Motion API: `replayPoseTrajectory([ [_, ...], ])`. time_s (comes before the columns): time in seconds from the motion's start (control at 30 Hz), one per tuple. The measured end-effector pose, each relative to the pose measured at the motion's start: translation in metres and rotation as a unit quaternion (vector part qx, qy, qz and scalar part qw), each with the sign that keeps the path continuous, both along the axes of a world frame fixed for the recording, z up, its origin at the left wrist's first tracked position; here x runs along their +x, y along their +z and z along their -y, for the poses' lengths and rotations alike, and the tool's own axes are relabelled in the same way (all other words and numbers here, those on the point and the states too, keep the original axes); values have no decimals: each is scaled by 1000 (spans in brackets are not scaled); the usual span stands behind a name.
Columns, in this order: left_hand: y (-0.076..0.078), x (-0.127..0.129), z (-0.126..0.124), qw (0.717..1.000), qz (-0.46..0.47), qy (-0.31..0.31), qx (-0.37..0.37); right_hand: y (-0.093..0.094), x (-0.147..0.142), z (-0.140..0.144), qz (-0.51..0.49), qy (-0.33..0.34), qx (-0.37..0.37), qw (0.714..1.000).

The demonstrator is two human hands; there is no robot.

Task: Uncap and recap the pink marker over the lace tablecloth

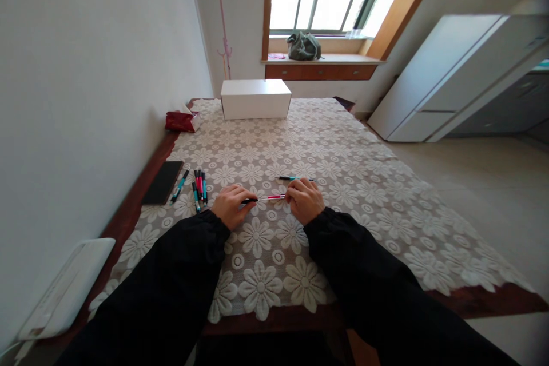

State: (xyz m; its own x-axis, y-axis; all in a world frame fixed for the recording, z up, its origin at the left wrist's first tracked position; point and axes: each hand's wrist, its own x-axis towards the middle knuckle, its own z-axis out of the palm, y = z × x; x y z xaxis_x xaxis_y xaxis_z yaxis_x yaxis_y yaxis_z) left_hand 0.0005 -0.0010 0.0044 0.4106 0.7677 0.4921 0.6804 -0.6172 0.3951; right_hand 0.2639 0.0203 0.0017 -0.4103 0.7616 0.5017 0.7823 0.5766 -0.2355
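Hands: the left hand (230,206) and right hand (305,200) rest on the lace-covered tabletop (364,194), each grip closed on one end of a pink pen (269,198) held level between them.
Just beyond: a teal pen (294,178) lies by the right hand.
Left: more pens (198,184) beside a dark phone (163,182).
Far end: a white box (255,98) and a red packet (180,121).

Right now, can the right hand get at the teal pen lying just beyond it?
Probably yes. The teal pen lies on the tablecloth just past the right hand, nothing between, though that hand holds the pink pen.
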Motion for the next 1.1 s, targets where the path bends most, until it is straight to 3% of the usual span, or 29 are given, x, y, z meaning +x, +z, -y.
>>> replayPoseTrajectory([
  [0.43, 0, 0, 0, 1000, -4, 1, -11, -3, 0, -1, 5, -14, 23, 1000],
  [0.8, -2, 0, 0, 999, -25, -14, -31, -7, -3, -1, -56, 98, -34, 993],
  [1.1, -2, 0, -1, 998, -46, -35, -40, -9, -3, -2, -42, 162, -48, 985],
])
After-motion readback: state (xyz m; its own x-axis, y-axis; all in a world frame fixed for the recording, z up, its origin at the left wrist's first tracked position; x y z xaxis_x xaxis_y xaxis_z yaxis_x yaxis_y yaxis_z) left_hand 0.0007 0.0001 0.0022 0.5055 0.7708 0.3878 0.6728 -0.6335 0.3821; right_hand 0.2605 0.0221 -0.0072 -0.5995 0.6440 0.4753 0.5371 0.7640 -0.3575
